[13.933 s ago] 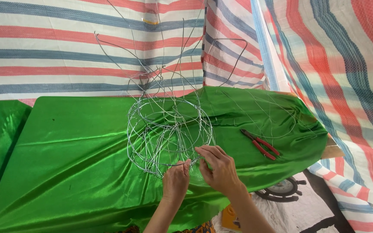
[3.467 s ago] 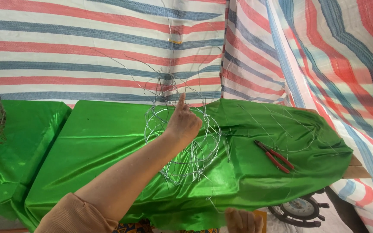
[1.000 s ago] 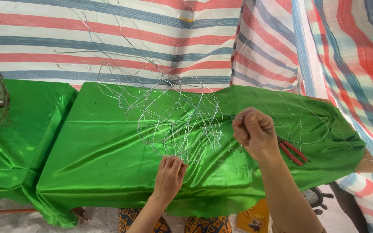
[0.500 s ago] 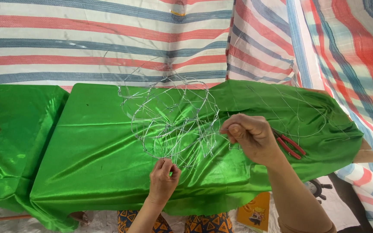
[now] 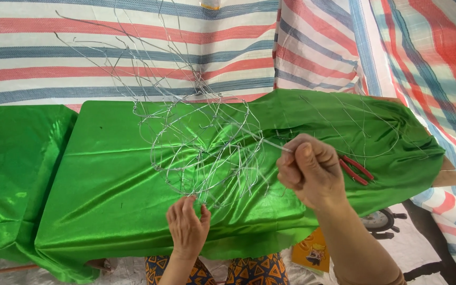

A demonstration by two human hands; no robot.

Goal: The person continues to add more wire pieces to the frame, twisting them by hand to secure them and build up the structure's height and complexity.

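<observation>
On the green worktop (image 5: 106, 179), your left hand (image 5: 187, 228) pinches the wire frame (image 5: 207, 153) at 6 o'clock while your right hand (image 5: 312, 170), fisted at 3 o'clock, grips a loose wire (image 5: 270, 142), which looks ready for threading in.

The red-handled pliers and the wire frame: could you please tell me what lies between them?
In the head view, the right hand, pinching a wire strand, sits between the pliers and the wire frame, over green cloth.

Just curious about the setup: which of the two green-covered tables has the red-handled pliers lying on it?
The larger middle table, where the wire frame sits; the pliers lie at its right end. The left table has none.
</observation>
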